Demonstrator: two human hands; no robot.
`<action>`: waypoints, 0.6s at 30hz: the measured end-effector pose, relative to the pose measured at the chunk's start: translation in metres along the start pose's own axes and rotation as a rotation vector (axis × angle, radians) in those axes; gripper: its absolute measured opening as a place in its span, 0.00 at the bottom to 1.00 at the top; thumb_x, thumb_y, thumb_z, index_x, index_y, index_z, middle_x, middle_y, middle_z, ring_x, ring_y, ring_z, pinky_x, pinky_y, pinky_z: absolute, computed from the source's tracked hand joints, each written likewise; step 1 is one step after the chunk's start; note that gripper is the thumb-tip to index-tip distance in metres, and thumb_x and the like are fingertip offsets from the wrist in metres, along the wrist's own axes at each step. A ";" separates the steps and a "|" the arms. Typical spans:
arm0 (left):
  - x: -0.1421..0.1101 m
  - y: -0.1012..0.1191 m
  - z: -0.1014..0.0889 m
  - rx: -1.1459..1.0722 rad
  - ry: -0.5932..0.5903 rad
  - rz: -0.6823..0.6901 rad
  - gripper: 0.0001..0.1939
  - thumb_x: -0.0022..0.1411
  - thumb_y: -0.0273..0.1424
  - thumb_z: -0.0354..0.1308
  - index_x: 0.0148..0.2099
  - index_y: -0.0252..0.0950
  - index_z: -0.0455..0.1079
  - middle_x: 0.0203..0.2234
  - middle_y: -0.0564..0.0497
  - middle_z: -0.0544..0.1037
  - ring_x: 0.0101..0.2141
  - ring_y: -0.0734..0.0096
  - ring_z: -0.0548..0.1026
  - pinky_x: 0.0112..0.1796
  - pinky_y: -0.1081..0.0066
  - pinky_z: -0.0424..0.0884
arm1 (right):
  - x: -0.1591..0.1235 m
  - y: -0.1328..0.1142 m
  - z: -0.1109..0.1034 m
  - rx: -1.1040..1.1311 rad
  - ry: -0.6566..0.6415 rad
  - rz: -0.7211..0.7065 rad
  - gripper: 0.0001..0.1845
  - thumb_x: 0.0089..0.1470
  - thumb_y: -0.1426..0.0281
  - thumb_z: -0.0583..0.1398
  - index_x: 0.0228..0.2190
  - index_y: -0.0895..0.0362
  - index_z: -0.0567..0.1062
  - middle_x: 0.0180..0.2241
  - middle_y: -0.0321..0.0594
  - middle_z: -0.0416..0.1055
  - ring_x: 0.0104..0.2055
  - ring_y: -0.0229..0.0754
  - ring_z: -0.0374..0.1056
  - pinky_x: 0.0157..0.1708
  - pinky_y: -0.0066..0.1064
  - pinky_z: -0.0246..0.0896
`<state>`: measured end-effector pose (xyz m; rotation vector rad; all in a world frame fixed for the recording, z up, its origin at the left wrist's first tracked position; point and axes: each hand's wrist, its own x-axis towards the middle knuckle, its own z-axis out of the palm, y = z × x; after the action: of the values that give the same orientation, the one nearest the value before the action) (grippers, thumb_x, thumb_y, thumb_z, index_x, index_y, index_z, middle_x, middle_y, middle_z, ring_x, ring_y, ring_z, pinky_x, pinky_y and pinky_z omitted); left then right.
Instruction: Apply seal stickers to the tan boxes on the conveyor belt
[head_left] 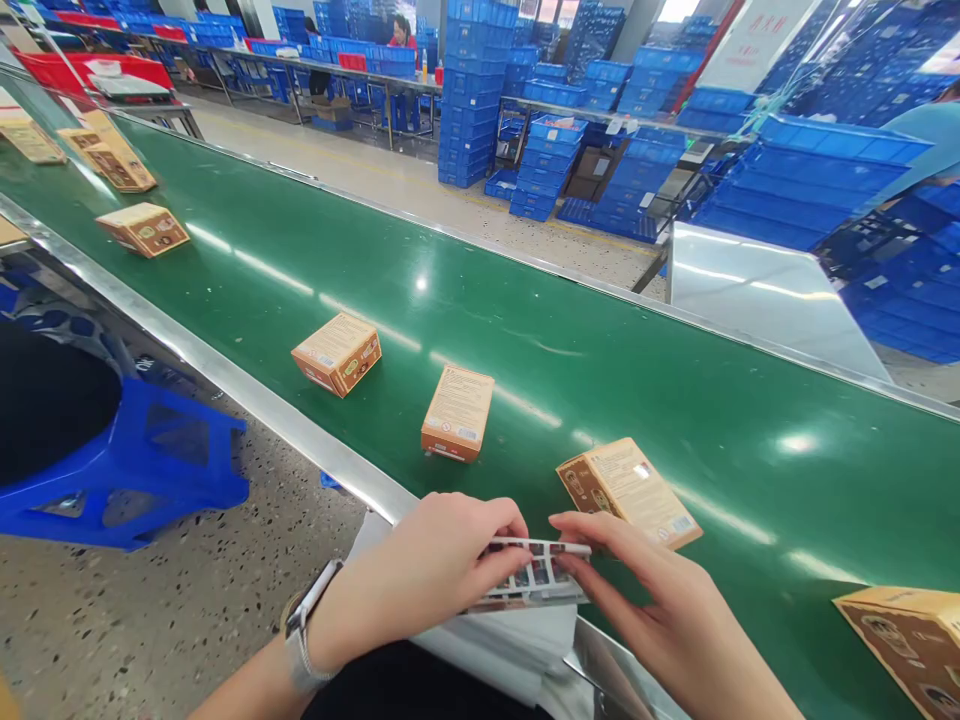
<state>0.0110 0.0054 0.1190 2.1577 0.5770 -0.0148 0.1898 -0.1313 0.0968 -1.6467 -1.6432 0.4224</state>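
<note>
My left hand (427,575) and my right hand (660,620) meet at the near edge of a green conveyor belt (525,330). Both pinch a small sheet of printed labels (536,580), the left at its left end, the right at its right end. White paper (517,640) lies under the sheet on my lap. An orange-and-tan carton (628,490) lies on the belt just beyond my right fingers. Two similar cartons (458,412) (337,352) lie further left on the belt. A watch sits on my left wrist.
More cartons ride the belt at the far left (142,228) and the near right corner (907,635). A blue plastic stool (150,465) stands on the speckled floor to my left. Stacks of blue crates (472,90) fill the hall beyond; a person in red sits far back.
</note>
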 end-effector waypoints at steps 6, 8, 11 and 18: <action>-0.005 -0.005 0.005 0.081 0.029 -0.014 0.10 0.71 0.33 0.53 0.40 0.39 0.74 0.29 0.54 0.81 0.28 0.68 0.75 0.29 0.73 0.61 | -0.001 0.006 0.002 -0.277 -0.006 -0.218 0.11 0.66 0.74 0.59 0.48 0.51 0.75 0.44 0.42 0.78 0.44 0.47 0.76 0.45 0.37 0.72; -0.005 -0.004 0.005 0.080 0.032 -0.032 0.09 0.71 0.33 0.53 0.40 0.39 0.74 0.28 0.55 0.80 0.28 0.68 0.75 0.29 0.73 0.61 | 0.002 0.002 0.003 -0.349 0.022 -0.298 0.11 0.65 0.76 0.57 0.45 0.51 0.76 0.45 0.43 0.77 0.46 0.49 0.75 0.47 0.40 0.70; -0.005 -0.003 0.003 0.067 0.036 -0.062 0.09 0.71 0.32 0.53 0.40 0.39 0.74 0.27 0.56 0.79 0.26 0.69 0.74 0.28 0.73 0.60 | 0.004 -0.005 0.004 -0.355 0.106 -0.335 0.11 0.66 0.78 0.55 0.40 0.52 0.75 0.45 0.44 0.77 0.47 0.49 0.74 0.47 0.41 0.69; -0.009 -0.010 0.000 0.087 0.039 -0.014 0.07 0.69 0.30 0.57 0.37 0.37 0.75 0.29 0.53 0.80 0.31 0.66 0.76 0.31 0.72 0.66 | 0.024 0.024 0.012 0.203 0.249 0.159 0.06 0.67 0.62 0.58 0.43 0.48 0.72 0.49 0.41 0.76 0.50 0.47 0.75 0.45 0.38 0.74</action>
<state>-0.0010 0.0073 0.1130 2.2425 0.6236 -0.0055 0.2007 -0.1022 0.0789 -1.6106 -1.2508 0.4298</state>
